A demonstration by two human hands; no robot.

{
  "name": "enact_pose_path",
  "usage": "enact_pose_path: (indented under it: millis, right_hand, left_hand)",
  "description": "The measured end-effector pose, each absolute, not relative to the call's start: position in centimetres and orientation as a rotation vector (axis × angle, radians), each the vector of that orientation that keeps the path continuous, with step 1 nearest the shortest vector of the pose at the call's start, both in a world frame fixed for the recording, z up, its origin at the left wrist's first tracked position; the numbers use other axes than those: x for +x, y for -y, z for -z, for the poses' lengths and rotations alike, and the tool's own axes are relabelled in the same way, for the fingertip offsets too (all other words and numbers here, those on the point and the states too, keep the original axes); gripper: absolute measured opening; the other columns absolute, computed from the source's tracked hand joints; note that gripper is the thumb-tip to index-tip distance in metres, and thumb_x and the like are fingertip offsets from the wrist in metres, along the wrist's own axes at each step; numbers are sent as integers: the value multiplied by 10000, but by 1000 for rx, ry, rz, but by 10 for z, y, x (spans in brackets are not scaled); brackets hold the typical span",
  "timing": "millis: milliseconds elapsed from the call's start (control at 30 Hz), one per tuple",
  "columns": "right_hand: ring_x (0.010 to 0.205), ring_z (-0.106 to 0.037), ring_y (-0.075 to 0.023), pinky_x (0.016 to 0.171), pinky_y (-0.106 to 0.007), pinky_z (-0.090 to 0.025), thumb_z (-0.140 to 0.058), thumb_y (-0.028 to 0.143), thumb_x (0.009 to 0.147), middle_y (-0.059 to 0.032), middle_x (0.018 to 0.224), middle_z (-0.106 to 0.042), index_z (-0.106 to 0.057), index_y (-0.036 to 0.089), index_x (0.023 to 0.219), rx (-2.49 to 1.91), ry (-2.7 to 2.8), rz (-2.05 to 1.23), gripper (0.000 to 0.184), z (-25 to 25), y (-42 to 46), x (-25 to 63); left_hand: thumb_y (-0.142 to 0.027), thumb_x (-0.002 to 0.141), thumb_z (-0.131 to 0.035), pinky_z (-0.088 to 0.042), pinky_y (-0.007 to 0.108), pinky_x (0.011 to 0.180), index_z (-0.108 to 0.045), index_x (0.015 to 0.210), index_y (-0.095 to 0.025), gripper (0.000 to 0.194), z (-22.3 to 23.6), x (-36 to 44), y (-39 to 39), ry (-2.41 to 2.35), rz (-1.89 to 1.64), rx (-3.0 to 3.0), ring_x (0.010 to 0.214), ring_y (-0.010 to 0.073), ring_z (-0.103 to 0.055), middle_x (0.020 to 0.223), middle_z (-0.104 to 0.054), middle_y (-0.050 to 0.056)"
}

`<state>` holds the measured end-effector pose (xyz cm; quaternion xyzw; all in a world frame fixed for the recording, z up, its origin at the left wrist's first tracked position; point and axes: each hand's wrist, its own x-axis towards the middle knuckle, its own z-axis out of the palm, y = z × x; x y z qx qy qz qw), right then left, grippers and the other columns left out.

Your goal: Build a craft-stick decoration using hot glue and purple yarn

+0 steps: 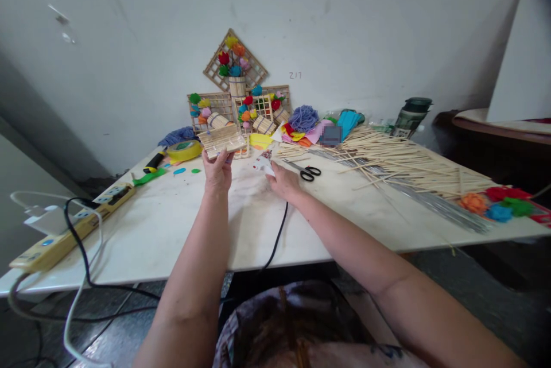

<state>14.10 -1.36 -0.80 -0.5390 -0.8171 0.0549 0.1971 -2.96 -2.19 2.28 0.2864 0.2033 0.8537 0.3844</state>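
My left hand (pixel 218 171) grips the near edge of a small panel of wooden sticks (pixel 221 138), laid side by side and tilted up off the table. In my right hand (pixel 284 181) is a white glue gun (pixel 263 165), its nozzle end pointing away from me near the panel's right side. A black cord (pixel 279 236) trails from under that hand over the table's front edge. Just right of the glue gun lie scissors with black handles (pixel 309 173). Behind the panel, several stick lattices with felt flowers (pixel 235 61) lean against the wall.
Loose sticks (pixel 387 152) and grey wires (pixel 443 207) spread over the right side, with felt flowers (pixel 473 204) at the corner. A dark bottle (pixel 411 118) stands behind. Yellow tape (pixel 185 151), a yellow-black cutter (pixel 154 162) and a power strip (pixel 73 233) lie left. Blue-purple yarn (pixel 303 119) sits at the back.
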Motion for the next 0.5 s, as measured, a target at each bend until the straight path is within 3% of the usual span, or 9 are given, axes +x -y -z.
enact_pose_path:
  millis: [500]
  right_hand:
    - [1059, -546, -267, 905, -380, -364, -376, 347, 913, -170, 1135, -613, -389, 82, 1337, -1329, 2475, 39, 500, 23, 13, 123]
  left_hand:
    - [-90, 605, -764, -493, 238, 867, -574, 961, -288, 449, -30, -31, 28, -607, -2186, 767, 993, 126, -634, 948, -683, -29]
